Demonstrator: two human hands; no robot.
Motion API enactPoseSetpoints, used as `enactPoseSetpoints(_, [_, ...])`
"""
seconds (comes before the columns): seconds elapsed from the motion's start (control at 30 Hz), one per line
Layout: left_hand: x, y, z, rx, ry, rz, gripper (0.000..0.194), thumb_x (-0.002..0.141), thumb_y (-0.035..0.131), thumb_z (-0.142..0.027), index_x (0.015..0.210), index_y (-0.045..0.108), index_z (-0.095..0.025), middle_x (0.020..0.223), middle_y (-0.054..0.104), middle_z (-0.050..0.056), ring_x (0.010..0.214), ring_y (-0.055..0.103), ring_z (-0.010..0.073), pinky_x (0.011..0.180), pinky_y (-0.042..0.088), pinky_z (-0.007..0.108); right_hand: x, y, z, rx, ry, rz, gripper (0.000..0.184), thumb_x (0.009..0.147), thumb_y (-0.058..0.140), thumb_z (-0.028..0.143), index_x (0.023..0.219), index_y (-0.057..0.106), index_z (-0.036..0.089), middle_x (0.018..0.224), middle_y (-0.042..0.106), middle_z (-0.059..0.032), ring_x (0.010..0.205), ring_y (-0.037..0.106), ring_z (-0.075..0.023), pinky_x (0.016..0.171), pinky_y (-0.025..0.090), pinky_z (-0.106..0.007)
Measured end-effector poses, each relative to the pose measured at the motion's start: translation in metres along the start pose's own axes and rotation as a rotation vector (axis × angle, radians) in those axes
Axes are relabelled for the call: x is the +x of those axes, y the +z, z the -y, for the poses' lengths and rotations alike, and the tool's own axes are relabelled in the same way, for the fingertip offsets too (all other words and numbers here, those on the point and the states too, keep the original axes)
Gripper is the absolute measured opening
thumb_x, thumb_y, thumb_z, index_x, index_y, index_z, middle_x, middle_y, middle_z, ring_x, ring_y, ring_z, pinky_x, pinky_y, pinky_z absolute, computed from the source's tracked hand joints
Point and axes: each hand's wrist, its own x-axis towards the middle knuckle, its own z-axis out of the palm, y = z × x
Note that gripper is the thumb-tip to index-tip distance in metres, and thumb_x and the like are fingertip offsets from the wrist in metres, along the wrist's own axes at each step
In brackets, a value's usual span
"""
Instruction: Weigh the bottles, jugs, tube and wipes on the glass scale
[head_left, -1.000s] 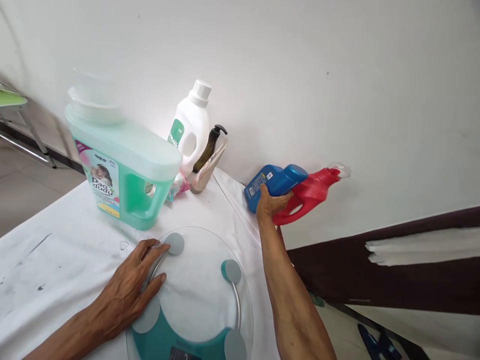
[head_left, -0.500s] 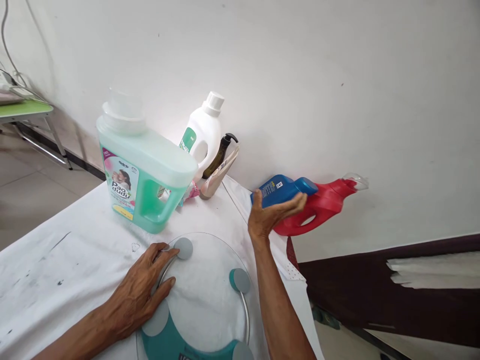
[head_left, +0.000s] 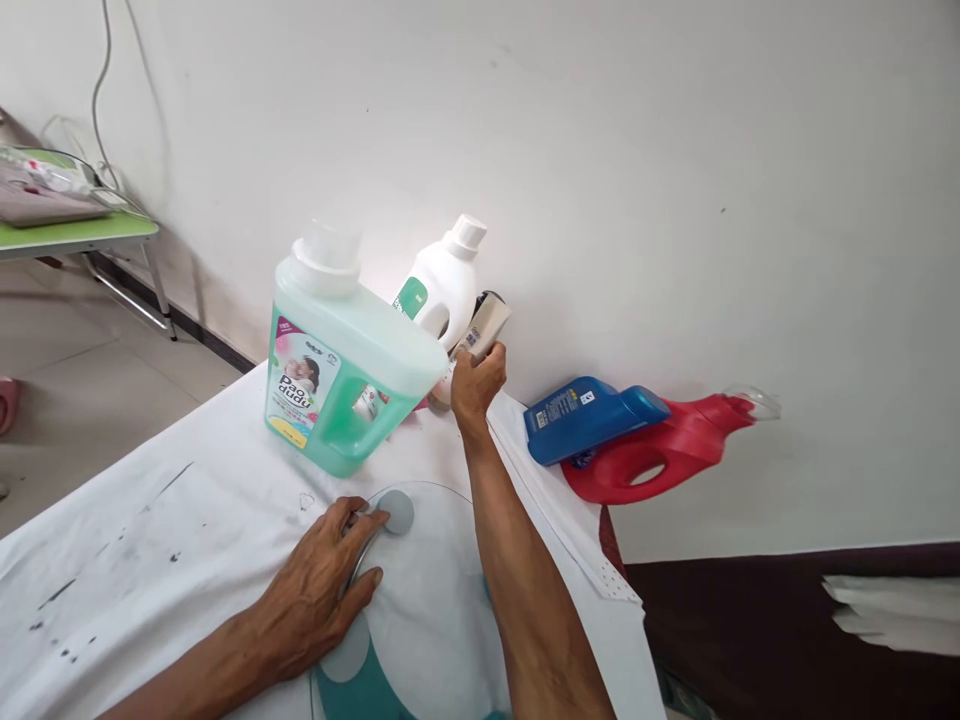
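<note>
My right hand (head_left: 478, 385) is closed round a beige squeeze tube (head_left: 486, 328) at the back of the table. Behind the tube stands a dark pump bottle, mostly hidden, and beside it a white detergent bottle (head_left: 439, 280) with a green label. My left hand (head_left: 324, 570) lies with fingers spread on the left edge of a round glass bathroom scale (head_left: 435, 590), which has grey discs and a teal part. My right forearm covers much of its right side. A large green-liquid jug (head_left: 360, 345) stands just beyond my left hand.
A blue bottle (head_left: 592, 415) lies tilted against a red detergent bottle (head_left: 667, 450) by the wall at the right table corner. White cloth (head_left: 135, 560) with dark marks covers the table. A green folding table (head_left: 75, 232) stands at far left.
My right hand has let go of the blue bottle, moved left and closed on the beige tube. The blue bottle stays leaning on the red one. My left hand remains on the scale.
</note>
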Motion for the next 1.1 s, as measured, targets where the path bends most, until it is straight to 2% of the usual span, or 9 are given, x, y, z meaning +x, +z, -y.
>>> enactPoseSetpoints(0.17, [0.000, 0.001, 0.003, -0.009, 0.022, -0.003, 0.050, 0.103, 0.054, -0.027, 0.152, 0.051, -0.032, 0.146, 0.056, 0.013, 0.132, 0.062, 0.0322, 0.110, 0.058, 0.052, 0.012, -0.010, -0.005, -0.083, 0.009, 0.022, 0.016, 0.075, 0.065, 0.038, 0.077, 0.057, 0.025, 0.083, 0.071, -0.0094, 0.088, 0.065, -0.0311, 0.086, 0.049, -0.042])
enactPoseSetpoints(0.33, [0.003, -0.005, 0.003, -0.001, 0.046, 0.045, 0.051, 0.102, 0.054, -0.027, 0.153, 0.048, -0.031, 0.142, 0.055, 0.013, 0.130, 0.062, 0.0320, 0.109, 0.058, 0.055, 0.000, -0.045, -0.001, -0.065, 0.005, -0.002, 0.029, 0.080, 0.064, 0.050, 0.071, 0.063, 0.022, 0.077, 0.074, -0.0095, 0.076, 0.065, -0.0264, 0.077, 0.050, -0.039])
enactPoseSetpoints(0.43, [0.007, -0.012, 0.000, -0.001, 0.058, 0.077, 0.049, 0.102, 0.054, -0.027, 0.151, 0.049, -0.029, 0.140, 0.055, 0.014, 0.126, 0.062, 0.0314, 0.109, 0.057, 0.057, -0.017, -0.087, 0.004, -0.036, -0.035, -0.079, 0.038, 0.083, 0.065, 0.057, 0.078, 0.070, 0.019, 0.084, 0.076, -0.0113, 0.081, 0.068, -0.0273, 0.080, 0.053, -0.041])
enactPoseSetpoints(0.53, [0.010, -0.017, -0.003, 0.009, 0.053, 0.115, 0.049, 0.101, 0.057, -0.029, 0.149, 0.052, -0.026, 0.138, 0.056, 0.014, 0.122, 0.063, 0.0318, 0.106, 0.058, 0.057, -0.042, -0.141, 0.010, 0.006, -0.156, -0.133, 0.041, 0.085, 0.071, 0.061, 0.086, 0.075, 0.020, 0.088, 0.077, -0.0106, 0.084, 0.072, -0.0284, 0.085, 0.056, -0.045])
enactPoseSetpoints(0.6, [0.012, -0.020, -0.003, 0.021, 0.047, 0.131, 0.048, 0.101, 0.055, -0.030, 0.148, 0.052, -0.024, 0.138, 0.055, 0.015, 0.123, 0.062, 0.0320, 0.108, 0.056, 0.057, -0.066, -0.175, 0.015, 0.026, -0.176, -0.092, 0.038, 0.086, 0.075, 0.060, 0.089, 0.077, 0.022, 0.088, 0.077, -0.0093, 0.084, 0.073, -0.0284, 0.085, 0.057, -0.045])
enactPoseSetpoints(0.7, [0.014, -0.022, -0.003, 0.038, 0.062, 0.152, 0.048, 0.101, 0.054, -0.031, 0.148, 0.053, -0.022, 0.134, 0.055, 0.014, 0.123, 0.062, 0.0316, 0.108, 0.055, 0.058, -0.109, -0.210, 0.021, 0.056, -0.084, 0.001, 0.038, 0.084, 0.078, 0.060, 0.088, 0.078, 0.022, 0.086, 0.078, -0.0072, 0.082, 0.073, -0.0280, 0.080, 0.058, -0.044])
enactPoseSetpoints(0.8, [0.015, -0.024, -0.003, 0.042, 0.068, 0.171, 0.049, 0.102, 0.053, -0.034, 0.148, 0.053, -0.021, 0.133, 0.055, 0.014, 0.119, 0.063, 0.0308, 0.104, 0.057, 0.056, -0.148, -0.223, 0.024, 0.052, -0.014, 0.068, 0.041, 0.081, 0.079, 0.062, 0.078, 0.076, 0.021, 0.076, 0.075, -0.0046, 0.076, 0.071, -0.0255, 0.071, 0.057, -0.039])
enactPoseSetpoints(0.9, [0.015, -0.026, -0.004, 0.031, 0.043, 0.190, 0.050, 0.101, 0.053, -0.038, 0.147, 0.054, -0.019, 0.134, 0.055, 0.015, 0.117, 0.065, 0.0302, 0.098, 0.060, 0.052, -0.173, -0.223, 0.026, 0.050, -0.011, 0.085, 0.044, 0.081, 0.078, 0.062, 0.071, 0.070, 0.020, 0.067, 0.071, -0.0029, 0.071, 0.069, -0.0227, 0.068, 0.055, -0.035])
enactPoseSetpoints(1.1, [0.015, -0.028, -0.002, 0.028, 0.014, 0.196, 0.050, 0.098, 0.055, -0.043, 0.143, 0.058, -0.022, 0.131, 0.055, 0.012, 0.116, 0.067, 0.0272, 0.099, 0.059, 0.047, -0.190, -0.225, 0.029, 0.264, 0.036, 0.177, 0.042, 0.081, 0.079, 0.059, 0.094, 0.069, 0.021, 0.093, 0.078, -0.0058, 0.088, 0.074, -0.0237, 0.080, 0.061, -0.039])
